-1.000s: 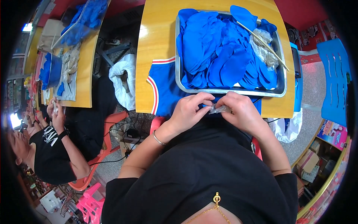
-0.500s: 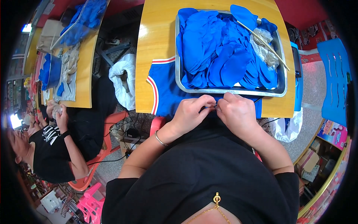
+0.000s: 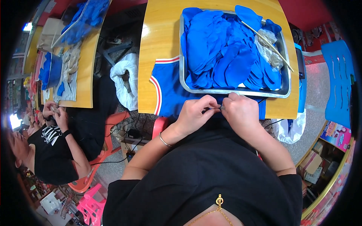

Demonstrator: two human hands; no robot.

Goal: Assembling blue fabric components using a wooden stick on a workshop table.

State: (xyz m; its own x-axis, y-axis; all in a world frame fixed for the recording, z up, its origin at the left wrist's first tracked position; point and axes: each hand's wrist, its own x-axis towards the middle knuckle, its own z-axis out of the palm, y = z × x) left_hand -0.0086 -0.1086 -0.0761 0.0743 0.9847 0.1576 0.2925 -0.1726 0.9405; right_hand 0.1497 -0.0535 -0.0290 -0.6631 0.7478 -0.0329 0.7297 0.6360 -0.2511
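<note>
My left hand (image 3: 197, 115) and my right hand (image 3: 241, 112) meet fingertip to fingertip just off the table's near edge. Both are closed in a pinch around something small and dark, mostly hidden by the fingers. Beyond them stands a metal tray (image 3: 233, 91) heaped with blue petal-shaped fabric pieces (image 3: 205, 45). A thin stick (image 3: 267, 46) and a crumpled clear plastic bag (image 3: 268, 51) lie on the heap's right side. Partly under the tray, a blue sleeveless jersey (image 3: 166, 81) with red and white trim is spread out, its lower part reaching behind my hands.
The wooden table (image 3: 160, 30) holds the tray. A white bag-lined bin (image 3: 126, 81) stands to its left, a blue chair (image 3: 339, 83) to its right. At another table on the left, a seated person (image 3: 54, 150) works with both hands near a blue tub (image 3: 51, 71).
My fingertips have shifted slightly, still pinched together. The view has moved a little, so the tray sits slightly further right. The person on the left has lowered the head and moved their hands.
</note>
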